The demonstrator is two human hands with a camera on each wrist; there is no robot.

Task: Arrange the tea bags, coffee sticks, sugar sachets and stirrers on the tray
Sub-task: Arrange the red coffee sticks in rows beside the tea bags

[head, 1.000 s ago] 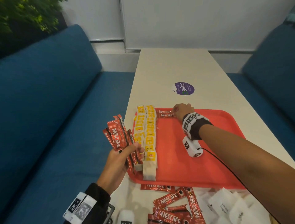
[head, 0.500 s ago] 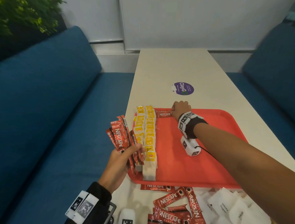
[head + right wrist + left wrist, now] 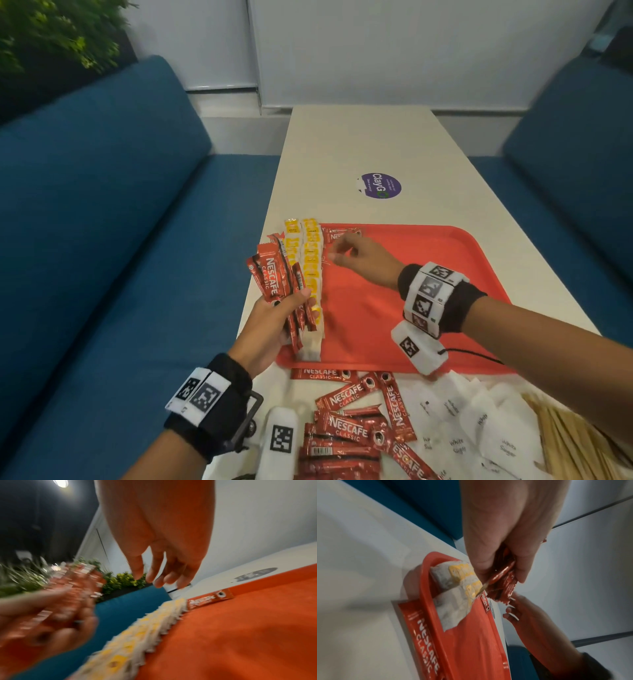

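My left hand (image 3: 291, 303) grips a fanned bunch of red coffee sticks (image 3: 272, 279) at the tray's left edge; the left wrist view shows the fingers curled round the coffee sticks (image 3: 502, 577). My right hand (image 3: 339, 255) hovers over the red tray (image 3: 428, 274) with relaxed fingers (image 3: 152, 574) and holds nothing, close to the bunch. One coffee stick (image 3: 342, 235) lies along the tray's far edge, also seen in the right wrist view as the coffee stick (image 3: 211, 600). Two rows of yellow-tagged tea bags (image 3: 310, 270) fill the tray's left side.
On the table in front of the tray lie several loose coffee sticks (image 3: 356, 421), white sugar sachets (image 3: 472, 421) and wooden stirrers (image 3: 575, 442). A purple sticker (image 3: 380, 185) sits farther back on the table. Blue sofas flank both sides.
My right hand has let go of the coffee stick at the tray's far edge and drawn back toward the bunch. My left hand has brought the bunch slightly closer to the tray.
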